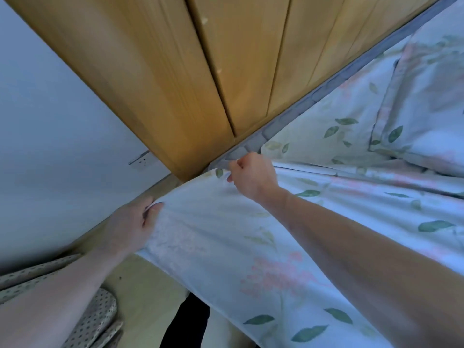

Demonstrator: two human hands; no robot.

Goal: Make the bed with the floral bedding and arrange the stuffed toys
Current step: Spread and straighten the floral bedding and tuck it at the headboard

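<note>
A floral duvet (251,247) with green leaves and pink flowers is stretched over the bed's near corner. My left hand (130,222) grips its side edge, the fingers curled round the cloth. Up at the bed's head corner my right hand (251,175) pinches the duvet's top corner in a fist, close to the grey mattress edge (308,99). A matching floral pillow (426,96) lies at the right, on a floral sheet (326,131). No stuffed toy is in view.
A wooden headboard (200,71) rises behind the bed. To the left stands a white wall with a socket (140,160). Spotted slippers (95,322) lie on the pale floor at the lower left, and a dark trouser leg (185,325) shows below the duvet.
</note>
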